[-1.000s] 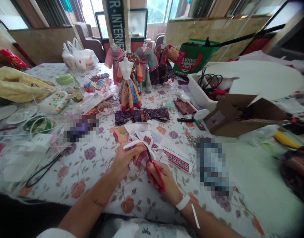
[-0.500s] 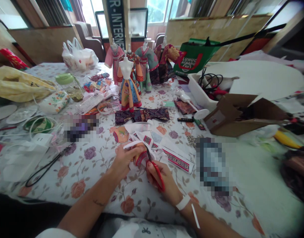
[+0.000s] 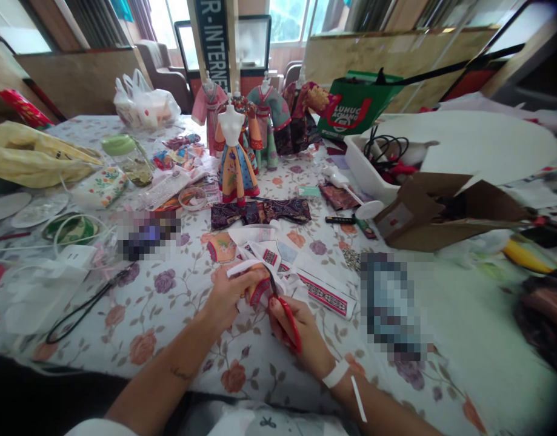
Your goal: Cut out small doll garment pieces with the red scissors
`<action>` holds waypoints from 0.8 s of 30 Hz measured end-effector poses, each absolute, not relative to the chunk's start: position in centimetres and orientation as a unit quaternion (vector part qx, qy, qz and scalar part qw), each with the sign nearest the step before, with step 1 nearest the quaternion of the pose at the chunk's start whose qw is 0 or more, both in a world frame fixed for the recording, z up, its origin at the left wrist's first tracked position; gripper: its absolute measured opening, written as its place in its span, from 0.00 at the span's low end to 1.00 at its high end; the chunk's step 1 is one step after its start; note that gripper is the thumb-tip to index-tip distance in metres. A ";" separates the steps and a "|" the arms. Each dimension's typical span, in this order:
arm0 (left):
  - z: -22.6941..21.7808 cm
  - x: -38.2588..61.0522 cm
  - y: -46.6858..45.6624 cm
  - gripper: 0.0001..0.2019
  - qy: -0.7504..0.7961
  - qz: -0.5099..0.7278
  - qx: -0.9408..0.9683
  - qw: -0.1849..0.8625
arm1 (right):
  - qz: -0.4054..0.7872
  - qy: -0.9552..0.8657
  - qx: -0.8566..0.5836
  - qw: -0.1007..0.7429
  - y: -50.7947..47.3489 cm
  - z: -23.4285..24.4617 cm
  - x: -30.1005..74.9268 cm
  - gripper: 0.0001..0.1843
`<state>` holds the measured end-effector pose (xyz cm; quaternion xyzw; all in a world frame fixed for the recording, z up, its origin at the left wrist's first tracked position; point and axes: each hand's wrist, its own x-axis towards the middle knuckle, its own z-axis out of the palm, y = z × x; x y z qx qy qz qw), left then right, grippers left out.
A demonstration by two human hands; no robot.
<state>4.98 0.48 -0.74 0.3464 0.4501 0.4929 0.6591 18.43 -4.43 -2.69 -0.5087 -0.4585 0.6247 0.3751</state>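
My left hand [image 3: 226, 295] pinches a piece of printed fabric [image 3: 259, 292], orange with a red patterned border and white margins. Red-handled scissors [image 3: 291, 321] are in my right hand [image 3: 300, 330], their dark blades up against the edge of that fabric. How far the blades are apart I cannot make out. Just beyond my hands lie white fabric scraps with a patterned red strip [image 3: 323, 293] and an orange printed piece [image 3: 222, 247]. Behind those rests a folded dark purple patterned cloth [image 3: 282, 210].
A small dress form in an orange skirt [image 3: 235, 172] stands mid-table, several dressed forms behind it. To the right are a cardboard box [image 3: 414, 227], a white bin [image 3: 366, 169] and a green bag [image 3: 357, 109]. A lidded jar [image 3: 133, 160] and white power strip [image 3: 46, 297] lie left.
Almost nothing differs. Both hands stay in place, with the fabric and scissors shifted only very slightly.
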 end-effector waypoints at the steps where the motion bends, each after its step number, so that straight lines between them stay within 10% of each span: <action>1: -0.8 5.0 0.5 0.13 0.450 0.493 0.345 0.659 | 0.626 -0.457 -0.510 0.374 -4.4 -2.7 18.4 0.29; 24: -0.6 3.6 1.7 0.13 0.431 0.505 0.198 0.721 | 0.667 -0.413 -0.522 0.335 -4.1 -1.5 19.0 0.30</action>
